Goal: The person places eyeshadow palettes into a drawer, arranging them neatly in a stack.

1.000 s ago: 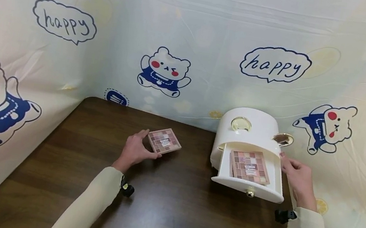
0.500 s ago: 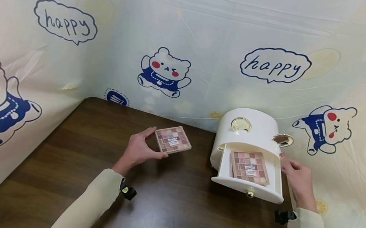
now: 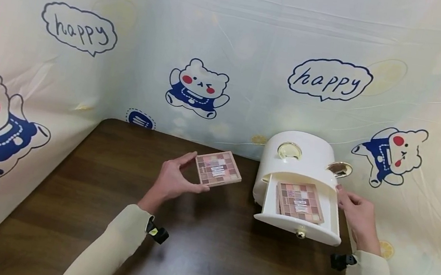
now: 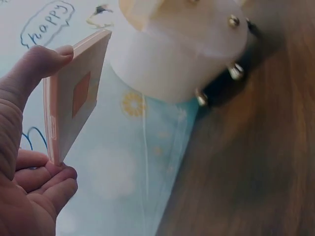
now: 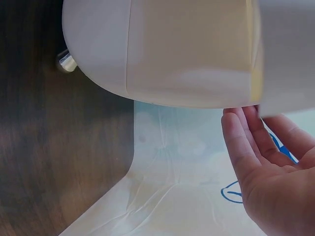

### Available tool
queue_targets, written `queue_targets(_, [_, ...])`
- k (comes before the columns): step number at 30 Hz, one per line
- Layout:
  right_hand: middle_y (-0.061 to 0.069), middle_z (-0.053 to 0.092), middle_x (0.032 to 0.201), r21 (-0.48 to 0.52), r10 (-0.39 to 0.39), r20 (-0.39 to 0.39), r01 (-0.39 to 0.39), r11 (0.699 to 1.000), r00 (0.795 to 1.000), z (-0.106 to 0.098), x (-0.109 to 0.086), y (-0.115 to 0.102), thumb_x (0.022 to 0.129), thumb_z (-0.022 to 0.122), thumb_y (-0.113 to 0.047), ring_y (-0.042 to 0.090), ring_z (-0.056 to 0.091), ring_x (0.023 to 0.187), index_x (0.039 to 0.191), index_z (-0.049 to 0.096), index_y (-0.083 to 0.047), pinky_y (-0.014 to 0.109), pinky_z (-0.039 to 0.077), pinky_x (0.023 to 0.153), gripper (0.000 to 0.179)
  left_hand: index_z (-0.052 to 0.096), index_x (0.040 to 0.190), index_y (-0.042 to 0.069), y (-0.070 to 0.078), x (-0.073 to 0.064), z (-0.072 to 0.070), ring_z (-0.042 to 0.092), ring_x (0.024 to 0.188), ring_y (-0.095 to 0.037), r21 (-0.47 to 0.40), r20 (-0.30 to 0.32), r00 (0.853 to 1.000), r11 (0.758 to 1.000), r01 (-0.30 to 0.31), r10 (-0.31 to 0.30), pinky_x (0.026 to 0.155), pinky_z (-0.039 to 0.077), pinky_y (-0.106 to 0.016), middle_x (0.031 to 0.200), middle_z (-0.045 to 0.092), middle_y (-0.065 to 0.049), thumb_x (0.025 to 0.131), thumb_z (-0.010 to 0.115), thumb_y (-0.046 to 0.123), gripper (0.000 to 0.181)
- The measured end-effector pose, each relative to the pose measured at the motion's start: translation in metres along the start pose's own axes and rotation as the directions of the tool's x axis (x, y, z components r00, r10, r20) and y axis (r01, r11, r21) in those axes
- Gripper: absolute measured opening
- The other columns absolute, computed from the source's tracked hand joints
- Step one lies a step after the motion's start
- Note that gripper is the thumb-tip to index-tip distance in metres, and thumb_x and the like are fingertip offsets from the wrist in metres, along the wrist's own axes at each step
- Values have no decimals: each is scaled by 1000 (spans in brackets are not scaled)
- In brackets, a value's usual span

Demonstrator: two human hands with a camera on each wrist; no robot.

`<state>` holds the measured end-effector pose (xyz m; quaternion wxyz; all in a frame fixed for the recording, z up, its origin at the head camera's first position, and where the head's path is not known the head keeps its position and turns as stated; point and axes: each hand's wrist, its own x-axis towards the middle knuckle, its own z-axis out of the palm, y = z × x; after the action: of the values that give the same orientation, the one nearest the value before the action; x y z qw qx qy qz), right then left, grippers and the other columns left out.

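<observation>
My left hand (image 3: 171, 180) pinches an eyeshadow palette (image 3: 219, 169) by its edges, thumb on one side and fingers on the other. The palette hangs over the table, printed grid up in the head view; its plain underside shows in the left wrist view. To the right stands a white rounded storage box (image 3: 320, 155) with its drawer (image 3: 284, 223) pulled out. Inside the drawer lies another eyeshadow palette (image 3: 301, 201), tilted slightly. My right hand (image 3: 359, 220) touches the box's side beside the drawer; in the right wrist view its fingertips (image 5: 230, 125) meet the box edge.
The dark wooden table (image 3: 202, 258) runs in front of both hands. Round gold-rimmed ears (image 3: 341, 169) jut from the box's top, and a gold knob (image 3: 300, 234) sticks out of the drawer front. A printed cloth (image 3: 252, 66) hangs close behind and on both sides.
My left hand has carried the palette to the right and slightly up, closer to the box. The right hand, the drawer and the palette in it stay as they were.
</observation>
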<state>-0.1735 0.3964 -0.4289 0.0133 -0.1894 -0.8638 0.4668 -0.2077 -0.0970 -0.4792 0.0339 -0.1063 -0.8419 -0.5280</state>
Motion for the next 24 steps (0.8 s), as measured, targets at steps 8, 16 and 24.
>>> queue_targets(8, [32,49,142,-7,-11,-8,10,1000,1000,1,-1,-1,96,52,-62,45,54,124,144,48,7,59,42,103,84,49,149,10,23,-5,6,52,132,-32,-146,52,998,989,-35,43,102,46,-44,150,49,-8,64,96,43,102])
queue_targets(16, [32,48,142,-3,-9,-11,9,1000,1000,0,-1,2,96,52,-63,45,54,123,144,48,7,58,41,103,85,51,147,7,42,-1,19,55,129,-29,-267,100,991,962,-60,89,100,46,-32,144,54,-9,67,96,33,96])
queue_targets(24, [31,49,142,-7,-3,-17,3,1000,1000,0,-2,0,96,52,-64,45,54,124,144,48,7,58,42,103,85,53,144,4,59,2,33,55,127,-29,-335,120,984,938,-85,132,101,46,-36,142,55,-11,68,96,20,89])
